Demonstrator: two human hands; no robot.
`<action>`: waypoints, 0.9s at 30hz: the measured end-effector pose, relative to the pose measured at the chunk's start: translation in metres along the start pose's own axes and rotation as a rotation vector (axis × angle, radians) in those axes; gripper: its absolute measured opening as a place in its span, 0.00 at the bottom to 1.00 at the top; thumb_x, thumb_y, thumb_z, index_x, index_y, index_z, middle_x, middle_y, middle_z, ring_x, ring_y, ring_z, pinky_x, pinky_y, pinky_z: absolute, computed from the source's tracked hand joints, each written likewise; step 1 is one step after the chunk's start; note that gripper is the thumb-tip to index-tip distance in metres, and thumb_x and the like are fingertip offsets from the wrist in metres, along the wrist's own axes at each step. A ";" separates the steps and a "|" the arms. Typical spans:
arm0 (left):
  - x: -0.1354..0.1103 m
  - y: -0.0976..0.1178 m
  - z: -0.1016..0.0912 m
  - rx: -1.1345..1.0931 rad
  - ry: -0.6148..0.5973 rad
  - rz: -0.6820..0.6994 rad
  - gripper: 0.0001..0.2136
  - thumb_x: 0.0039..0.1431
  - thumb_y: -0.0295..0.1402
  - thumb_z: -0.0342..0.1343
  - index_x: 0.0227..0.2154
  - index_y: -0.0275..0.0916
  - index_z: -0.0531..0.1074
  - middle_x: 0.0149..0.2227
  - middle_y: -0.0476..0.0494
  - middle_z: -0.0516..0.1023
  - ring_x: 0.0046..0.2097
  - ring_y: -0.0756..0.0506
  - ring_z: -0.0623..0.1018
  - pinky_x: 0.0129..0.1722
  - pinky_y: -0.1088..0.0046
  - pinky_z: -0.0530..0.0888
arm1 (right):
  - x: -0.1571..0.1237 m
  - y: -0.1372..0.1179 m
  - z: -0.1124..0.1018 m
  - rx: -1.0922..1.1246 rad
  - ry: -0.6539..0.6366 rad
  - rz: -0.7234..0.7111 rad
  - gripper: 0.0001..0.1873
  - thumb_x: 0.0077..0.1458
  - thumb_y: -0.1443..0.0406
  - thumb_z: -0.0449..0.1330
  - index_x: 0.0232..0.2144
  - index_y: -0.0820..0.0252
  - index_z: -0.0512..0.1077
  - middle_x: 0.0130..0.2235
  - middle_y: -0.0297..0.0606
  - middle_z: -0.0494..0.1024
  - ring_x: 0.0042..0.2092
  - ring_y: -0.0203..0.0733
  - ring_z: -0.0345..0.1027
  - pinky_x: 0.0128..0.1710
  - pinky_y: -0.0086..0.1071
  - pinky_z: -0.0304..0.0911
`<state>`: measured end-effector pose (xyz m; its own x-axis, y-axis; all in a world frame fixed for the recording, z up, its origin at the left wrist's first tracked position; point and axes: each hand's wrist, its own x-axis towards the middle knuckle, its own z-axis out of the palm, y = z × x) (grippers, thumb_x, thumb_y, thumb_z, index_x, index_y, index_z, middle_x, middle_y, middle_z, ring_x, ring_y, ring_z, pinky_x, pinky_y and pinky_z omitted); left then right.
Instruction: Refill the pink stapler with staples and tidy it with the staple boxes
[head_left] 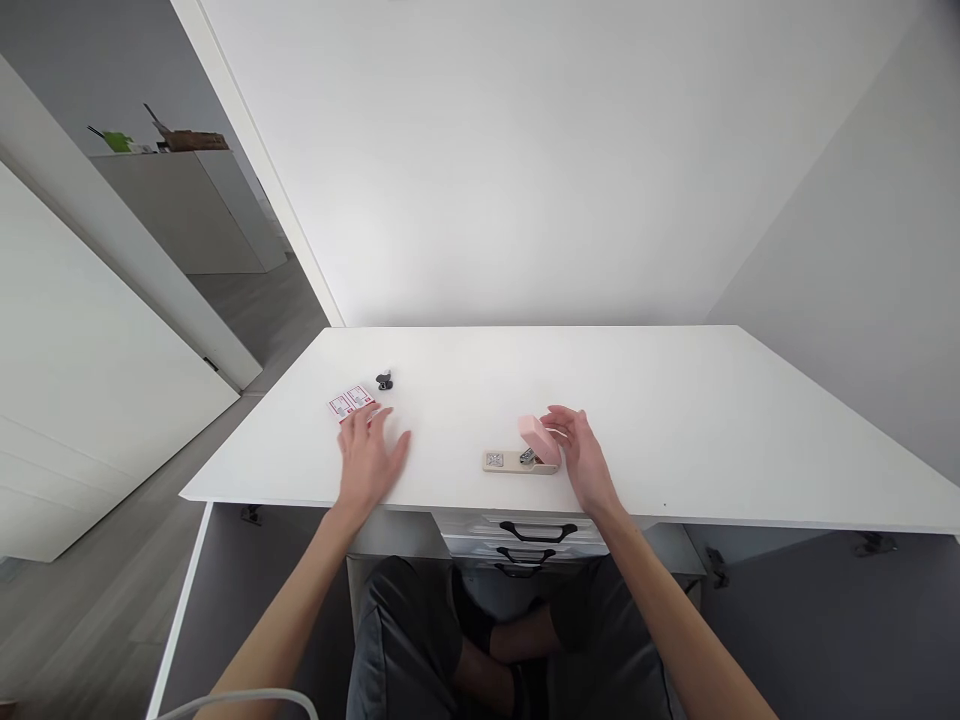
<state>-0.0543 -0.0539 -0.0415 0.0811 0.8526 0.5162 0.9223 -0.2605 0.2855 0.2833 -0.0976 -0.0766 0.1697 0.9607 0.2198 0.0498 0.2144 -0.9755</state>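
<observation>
A stapler [538,437] lies on the white tabletop, its pink upper arm tilted up from a cream base with a metal plate at the left end. My right hand [583,460] is at its right side, fingers loosely curved and apart, the fingertips against or very close to the pink arm. Over on the left, my left hand [367,462] lies palm down with its fingers spread. Its fingertips reach the near edge of a red-and-white printed card [350,403]. Just beyond the card sits a small black clip-like object [384,381].
The white desk [465,375] meets a white wall at its back edge. Drawers with black handles [538,533] are below the front edge, above my legs. A white cable [240,695] curves at the lower left. An open doorway and a cabinet [180,210] stand farther left.
</observation>
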 end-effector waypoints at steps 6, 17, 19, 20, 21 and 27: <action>-0.011 -0.035 -0.024 0.223 -0.053 -0.054 0.22 0.69 0.46 0.50 0.58 0.39 0.72 0.68 0.26 0.62 0.71 0.22 0.54 0.65 0.34 0.57 | -0.006 0.006 -0.020 0.143 0.199 0.065 0.27 0.68 0.41 0.49 0.49 0.52 0.75 0.50 0.43 0.79 0.54 0.50 0.74 0.58 0.48 0.71; -0.007 -0.023 -0.015 -0.043 -0.127 -0.100 0.24 0.65 0.49 0.54 0.58 0.39 0.70 0.58 0.33 0.78 0.62 0.29 0.72 0.64 0.44 0.66 | -0.025 -0.005 -0.057 0.113 0.276 0.112 0.20 0.66 0.45 0.59 0.45 0.52 0.76 0.47 0.42 0.79 0.49 0.50 0.75 0.59 0.52 0.69; -0.008 -0.014 -0.018 -0.145 -0.117 -0.136 0.24 0.65 0.50 0.55 0.57 0.39 0.70 0.58 0.34 0.78 0.63 0.30 0.73 0.63 0.46 0.68 | -0.030 -0.014 -0.052 0.055 0.283 0.103 0.19 0.66 0.46 0.58 0.45 0.52 0.75 0.47 0.42 0.79 0.49 0.50 0.74 0.57 0.51 0.68; -0.010 -0.009 -0.021 -0.222 -0.122 -0.143 0.24 0.65 0.51 0.55 0.57 0.40 0.70 0.59 0.35 0.78 0.62 0.32 0.74 0.63 0.48 0.69 | -0.033 -0.019 -0.049 0.014 0.292 0.093 0.18 0.67 0.47 0.58 0.45 0.52 0.75 0.47 0.41 0.79 0.49 0.50 0.74 0.57 0.50 0.68; -0.013 -0.003 -0.025 -0.315 -0.133 -0.151 0.24 0.65 0.51 0.56 0.57 0.42 0.70 0.60 0.37 0.78 0.62 0.34 0.76 0.62 0.50 0.71 | -0.038 -0.023 -0.046 -0.032 0.305 0.076 0.17 0.67 0.48 0.58 0.45 0.52 0.74 0.47 0.41 0.79 0.49 0.49 0.73 0.56 0.49 0.67; -0.030 0.038 -0.055 -0.775 -0.126 -0.263 0.24 0.63 0.50 0.62 0.57 0.45 0.71 0.60 0.39 0.78 0.60 0.38 0.79 0.60 0.57 0.76 | -0.067 -0.042 -0.029 -0.167 0.284 -0.051 0.12 0.70 0.54 0.56 0.42 0.54 0.74 0.43 0.41 0.78 0.47 0.48 0.72 0.49 0.43 0.66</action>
<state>-0.0419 -0.1138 -0.0017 -0.0169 0.9616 0.2740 0.3990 -0.2448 0.8837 0.2981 -0.1764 -0.0503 0.4290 0.8569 0.2858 0.2218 0.2068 -0.9529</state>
